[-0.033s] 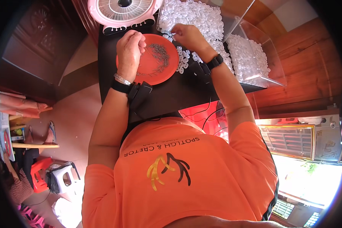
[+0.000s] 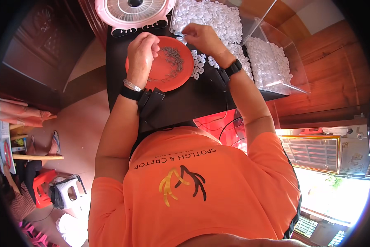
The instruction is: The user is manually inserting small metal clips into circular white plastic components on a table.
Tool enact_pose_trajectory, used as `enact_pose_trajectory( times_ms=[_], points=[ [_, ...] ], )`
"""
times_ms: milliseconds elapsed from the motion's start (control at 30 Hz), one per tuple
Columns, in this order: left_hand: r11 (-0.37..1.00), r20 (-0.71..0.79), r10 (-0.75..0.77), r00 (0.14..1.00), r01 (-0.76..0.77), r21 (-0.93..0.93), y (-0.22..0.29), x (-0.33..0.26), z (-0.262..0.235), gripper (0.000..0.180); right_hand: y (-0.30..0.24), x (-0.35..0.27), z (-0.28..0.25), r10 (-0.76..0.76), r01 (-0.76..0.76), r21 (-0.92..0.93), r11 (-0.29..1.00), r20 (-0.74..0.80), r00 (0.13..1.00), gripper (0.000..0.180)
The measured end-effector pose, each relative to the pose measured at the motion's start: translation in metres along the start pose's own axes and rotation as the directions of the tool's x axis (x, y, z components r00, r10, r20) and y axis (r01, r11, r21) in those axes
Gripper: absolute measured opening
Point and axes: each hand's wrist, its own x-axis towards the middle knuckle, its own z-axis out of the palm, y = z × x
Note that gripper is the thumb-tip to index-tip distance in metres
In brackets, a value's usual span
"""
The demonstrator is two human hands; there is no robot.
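The left hand (image 2: 143, 51) hung over the orange plate (image 2: 180, 78), fingers curled narrow as if pinching one of the thin dark springs (image 2: 173, 61) heaped there; whether it gripped one I could not tell. The right hand (image 2: 202, 38) rested just beside the plate among loose white caps (image 2: 201, 66), fingers bent onto them. Behind it, clear bins (image 2: 275, 61) kept more caps near on the table (image 2: 185, 103).
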Motion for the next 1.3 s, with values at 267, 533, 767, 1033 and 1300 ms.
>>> enact_pose_trajectory(
  times_ms=[267, 533, 767, 1033, 1300],
  points=[
    [0.894, 0.181, 0.262, 0.948, -0.309, 0.326, -0.013, -0.002, 0.004, 0.016, -0.07, 0.004, 0.005, 0.156, -0.22, 0.7, 0.68, 0.156, 0.975, 0.019],
    [0.61, 0.327, 0.423, 0.845, -0.533, 0.587, -0.001, -0.011, 0.009, 0.015, -0.066, 0.001, -0.002, 0.237, -0.35, 0.767, 0.538, 0.261, 0.936, 0.02],
    [0.463, 0.382, 0.464, 0.799, -0.586, 0.665, 0.002, -0.013, 0.009, 0.015, -0.066, 0.0, -0.002, 0.24, -0.402, 0.713, 0.575, 0.323, 0.916, 0.02],
    [0.549, 0.354, 0.319, 0.879, -0.476, 0.687, 0.0, -0.009, 0.003, 0.018, -0.068, -0.002, 0.004, 0.117, -0.282, 0.636, 0.718, 0.289, 0.95, 0.02],
    [0.914, 0.387, 0.076, 0.919, -0.219, 0.341, -0.002, -0.001, -0.004, 0.023, -0.066, 0.003, 0.008, 0.089, -0.204, 0.491, 0.847, 0.248, 0.965, 0.016]
  ],
)
